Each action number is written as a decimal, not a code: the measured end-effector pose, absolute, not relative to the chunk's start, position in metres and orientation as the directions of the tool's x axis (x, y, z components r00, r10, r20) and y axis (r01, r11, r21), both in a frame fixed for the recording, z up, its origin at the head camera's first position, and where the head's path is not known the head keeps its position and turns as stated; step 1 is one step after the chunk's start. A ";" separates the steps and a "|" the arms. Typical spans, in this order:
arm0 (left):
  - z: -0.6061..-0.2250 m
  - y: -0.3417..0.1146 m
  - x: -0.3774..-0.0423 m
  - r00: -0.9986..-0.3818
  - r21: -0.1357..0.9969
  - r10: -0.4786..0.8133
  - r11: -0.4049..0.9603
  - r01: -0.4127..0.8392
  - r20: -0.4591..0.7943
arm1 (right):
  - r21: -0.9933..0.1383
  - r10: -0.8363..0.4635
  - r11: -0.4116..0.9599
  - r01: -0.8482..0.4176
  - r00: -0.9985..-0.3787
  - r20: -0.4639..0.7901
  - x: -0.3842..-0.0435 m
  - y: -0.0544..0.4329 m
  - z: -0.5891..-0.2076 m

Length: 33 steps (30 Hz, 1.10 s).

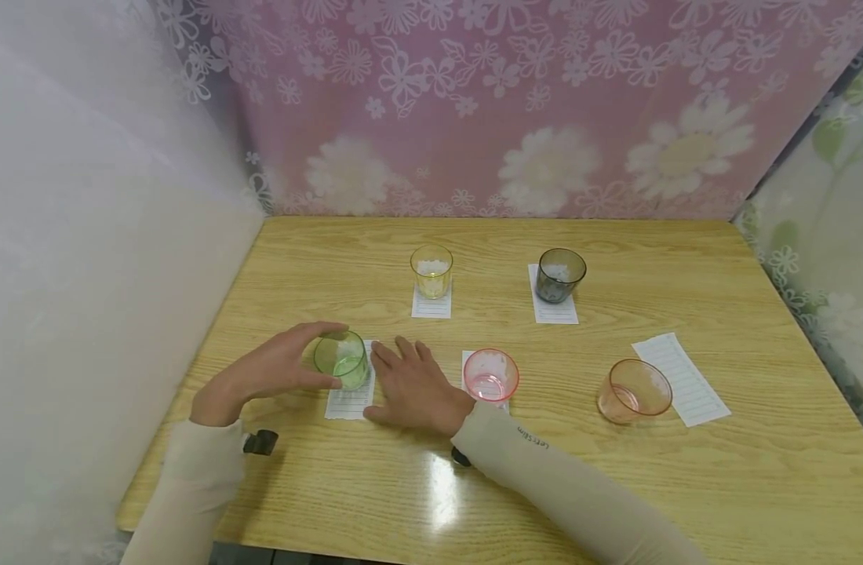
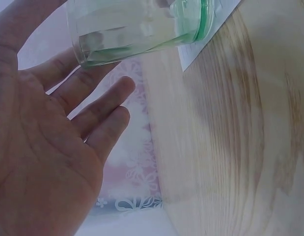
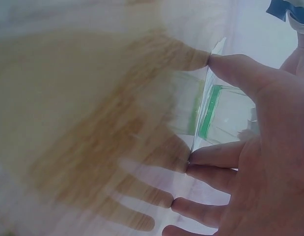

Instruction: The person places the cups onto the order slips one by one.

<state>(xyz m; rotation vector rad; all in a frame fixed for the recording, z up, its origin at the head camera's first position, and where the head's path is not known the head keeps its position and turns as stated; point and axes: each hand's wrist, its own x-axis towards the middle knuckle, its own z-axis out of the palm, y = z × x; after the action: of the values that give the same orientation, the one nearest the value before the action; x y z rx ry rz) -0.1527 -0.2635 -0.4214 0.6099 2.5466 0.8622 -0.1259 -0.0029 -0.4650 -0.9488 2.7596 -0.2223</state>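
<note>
My left hand [image 1: 272, 367] holds a clear green glass [image 1: 342, 359], with the thumb on its near side and a finger on its far side. In the left wrist view the glass [image 2: 142, 34] lies between thumb and fingers, while the lower fingers are spread away from it. Under the glass is a white lined paper slip [image 1: 348, 406]. My right hand [image 1: 419, 390] rests palm down with spread fingers, thumb and fingertips at the slip's right edge. The right wrist view has these fingertips [image 3: 193, 157] touching the glossy wooden table, the green glass [image 3: 230, 114] behind them.
A pink glass [image 1: 491, 377] stands on a slip right beside my right wrist. Farther back, a yellow glass [image 1: 431, 273] and a grey glass [image 1: 560, 276] stand on slips. An orange glass [image 1: 631, 392] is at the right, beside a tilted slip [image 1: 686, 380]. Floral curtains surround the wooden table [image 1: 544, 486].
</note>
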 end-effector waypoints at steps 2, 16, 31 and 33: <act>-0.422 -0.263 -0.153 -0.834 0.641 0.511 0.715 0.280 -0.206 | -0.213 -0.619 0.782 -0.586 -0.770 -0.155 -0.126 -0.003 -0.465; -0.428 -0.259 -0.150 -0.854 0.665 0.487 0.701 0.257 -0.184 | -0.209 -0.621 0.780 -0.590 -0.770 -0.145 -0.124 -0.003 -0.462; -0.421 -0.261 -0.147 -0.871 0.688 0.478 0.670 0.279 -0.113 | -0.234 -0.618 0.776 -0.585 -0.779 -0.103 -0.111 0.012 -0.437; -0.417 -0.257 -0.148 -0.876 0.682 0.473 0.672 0.288 -0.097 | -0.248 -0.614 0.776 -0.580 -0.784 -0.087 -0.110 0.017 -0.428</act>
<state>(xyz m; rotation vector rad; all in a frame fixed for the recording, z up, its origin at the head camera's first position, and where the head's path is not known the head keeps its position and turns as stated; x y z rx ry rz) -0.1484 -0.2572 -0.4171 0.6091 2.6229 1.0029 -0.1096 0.0173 -0.4284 -0.9504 2.8056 -0.3116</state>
